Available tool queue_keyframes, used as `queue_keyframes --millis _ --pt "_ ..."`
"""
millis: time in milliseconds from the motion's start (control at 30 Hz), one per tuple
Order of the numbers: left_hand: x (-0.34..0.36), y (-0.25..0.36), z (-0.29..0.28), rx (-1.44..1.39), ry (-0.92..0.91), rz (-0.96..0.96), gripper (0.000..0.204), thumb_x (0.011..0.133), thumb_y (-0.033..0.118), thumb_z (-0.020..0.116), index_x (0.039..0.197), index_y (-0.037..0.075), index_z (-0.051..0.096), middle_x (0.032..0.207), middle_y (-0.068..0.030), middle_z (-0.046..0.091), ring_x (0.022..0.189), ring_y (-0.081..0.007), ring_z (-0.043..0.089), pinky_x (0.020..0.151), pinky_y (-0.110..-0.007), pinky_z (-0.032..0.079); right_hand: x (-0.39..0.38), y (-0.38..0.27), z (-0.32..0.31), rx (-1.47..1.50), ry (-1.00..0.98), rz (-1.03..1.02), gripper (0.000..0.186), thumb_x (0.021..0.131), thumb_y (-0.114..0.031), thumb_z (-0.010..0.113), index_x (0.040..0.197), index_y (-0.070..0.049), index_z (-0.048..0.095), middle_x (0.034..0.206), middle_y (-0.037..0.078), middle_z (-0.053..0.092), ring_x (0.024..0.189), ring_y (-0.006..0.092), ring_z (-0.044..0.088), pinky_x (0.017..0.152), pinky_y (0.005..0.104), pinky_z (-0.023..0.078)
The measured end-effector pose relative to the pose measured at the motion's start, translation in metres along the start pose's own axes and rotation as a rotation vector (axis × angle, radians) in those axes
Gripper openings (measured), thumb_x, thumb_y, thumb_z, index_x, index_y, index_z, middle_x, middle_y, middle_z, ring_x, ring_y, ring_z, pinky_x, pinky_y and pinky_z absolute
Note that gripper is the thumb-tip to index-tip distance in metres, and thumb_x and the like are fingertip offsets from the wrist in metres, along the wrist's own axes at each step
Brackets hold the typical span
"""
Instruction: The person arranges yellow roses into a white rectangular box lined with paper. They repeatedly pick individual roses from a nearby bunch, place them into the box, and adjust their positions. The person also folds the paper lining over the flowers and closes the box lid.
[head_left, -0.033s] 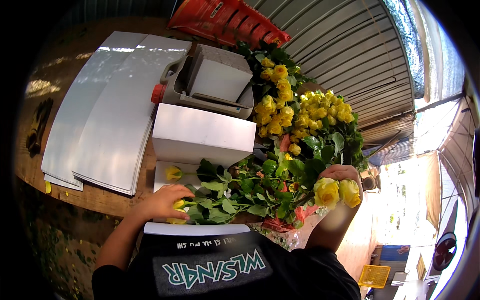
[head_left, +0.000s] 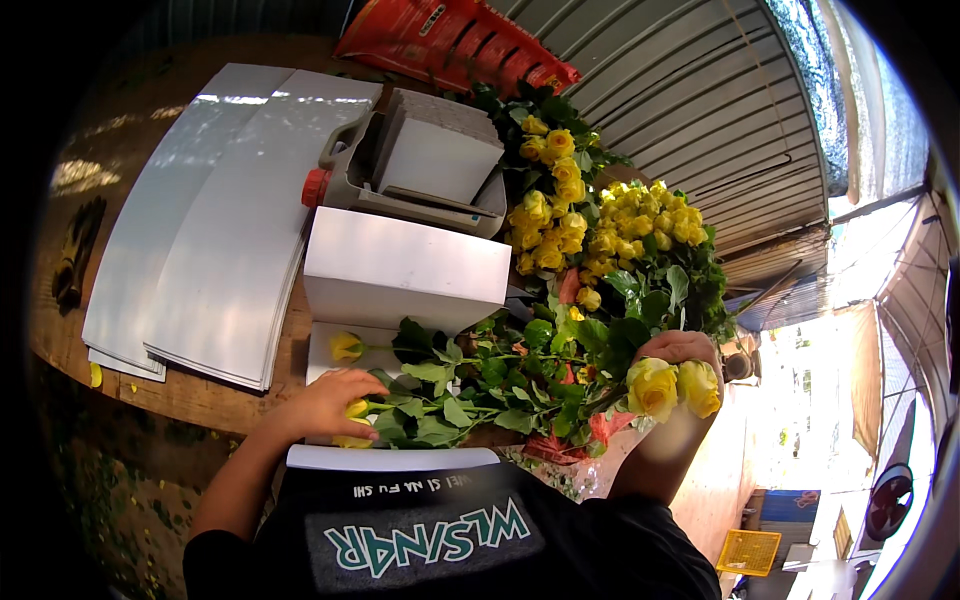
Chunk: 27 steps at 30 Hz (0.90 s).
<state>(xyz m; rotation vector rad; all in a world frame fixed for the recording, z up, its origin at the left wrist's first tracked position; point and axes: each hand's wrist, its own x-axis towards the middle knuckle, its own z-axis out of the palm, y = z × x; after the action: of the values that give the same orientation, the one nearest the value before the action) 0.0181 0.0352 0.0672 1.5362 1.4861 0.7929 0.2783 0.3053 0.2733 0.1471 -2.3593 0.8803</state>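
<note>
My left hand (head_left: 340, 398) curls its fingers over yellow rose heads (head_left: 357, 428) on a white sheet at the bench's front. Their leafy stems (head_left: 440, 410) stretch rightward, alongside another single rose (head_left: 347, 345). At the right, my right hand (head_left: 676, 346) is closed just behind two large yellow roses (head_left: 652, 388), partly hidden by them, and appears to grip them. A white folded board or box (head_left: 405, 262) stands behind the stems. Dense bunches of yellow roses (head_left: 645, 230) lie beyond my right hand.
White sheets (head_left: 220, 220) are stacked on the wooden bench (head_left: 90, 335), left. A container with red cap (head_left: 315, 185) holds white blocks (head_left: 435, 145); a red bag (head_left: 450, 50) lies behind. Corrugated metal (head_left: 700, 100) rises beyond. A yellow crate (head_left: 748, 550) and fan (head_left: 888, 500) are right.
</note>
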Motion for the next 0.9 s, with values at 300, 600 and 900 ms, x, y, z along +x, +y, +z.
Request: queue_keyframes --millis 300,600,900 --pt "0.002 0.003 0.000 0.027 -0.007 -0.005 0.060 0.066 0.040 0.071 0.114 0.009 0.053 0.121 -0.0115 0.047 0.113 -0.0287 0.042 0.096 -0.038 0.032 -0.006 -0.024 0.010 0.075 0.069 0.315 0.018 0.071 -0.013 0.057 0.071 0.005 0.060 0.071 0.016 0.060 0.060 0.0201 0.061 0.054 0.0260 0.049" --pt "-0.004 -0.002 -0.002 -0.022 0.083 -0.002 0.050 0.071 0.035 0.068 0.111 0.007 0.055 0.115 -0.0108 0.051 0.110 -0.0265 0.045 0.093 -0.035 0.036 0.011 -0.051 0.055 -0.225 0.405 0.284 0.009 0.081 -0.005 0.052 0.087 0.002 0.051 0.081 0.016 0.057 0.071 0.0190 0.057 0.063 0.0252 0.047" --pt "-0.027 -0.028 -0.028 -0.229 0.814 -0.407 0.028 0.080 0.021 0.058 0.099 0.001 0.058 0.085 -0.0128 0.062 0.073 -0.0225 0.060 0.068 -0.030 0.047 0.037 -0.020 0.118 -0.321 -0.360 0.495 0.032 0.063 -0.001 0.061 0.094 -0.003 0.059 0.086 0.014 0.062 0.076 0.0296 0.061 0.065 0.0329 0.048"
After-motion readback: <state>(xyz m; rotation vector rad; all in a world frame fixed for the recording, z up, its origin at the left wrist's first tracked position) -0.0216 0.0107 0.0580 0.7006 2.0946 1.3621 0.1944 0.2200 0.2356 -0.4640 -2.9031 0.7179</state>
